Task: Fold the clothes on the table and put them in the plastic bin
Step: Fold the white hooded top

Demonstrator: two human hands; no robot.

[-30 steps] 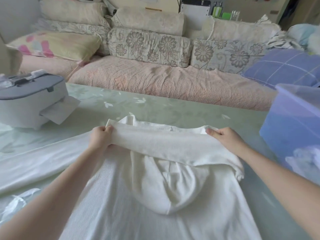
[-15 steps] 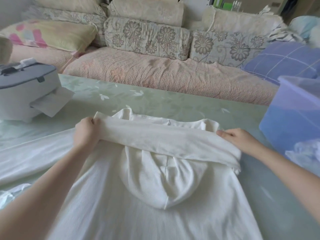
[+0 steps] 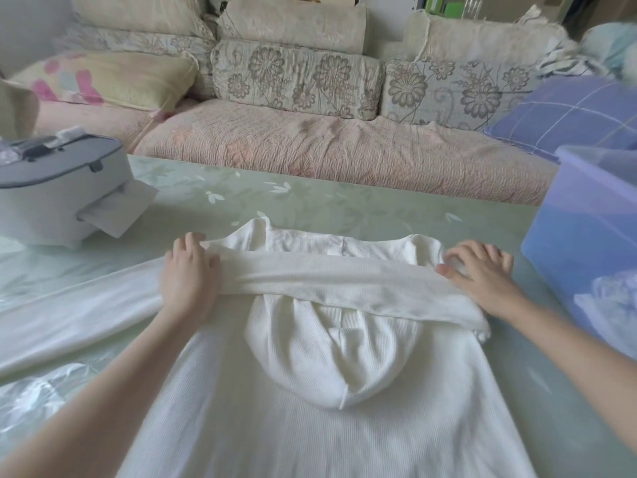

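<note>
A white ribbed hoodie [image 3: 310, 419] lies back-up on the pale green table [image 3: 310, 198], its hood [image 3: 331, 353] flat on the back. One sleeve [image 3: 331, 281] is folded across the shoulders. My left hand [image 3: 188, 274] rests flat on the left end of that sleeve, fingers spread. My right hand [image 3: 482, 270] presses the right end with fingers straight. The other sleeve [image 3: 76, 305] stretches out to the left. The blue translucent plastic bin [image 3: 586, 243] stands at the right edge with something white inside.
A white and grey appliance [image 3: 58, 191] with a paper sheet sticking out sits at the table's left. Clear crinkled plastic [image 3: 31, 405] lies at the lower left. A sofa with floral cushions [image 3: 296, 77] runs behind the table.
Both hands have let go of the sleeve they were pinching and now lie flat on its ends. The sleeve has come down onto the shoulders.
</note>
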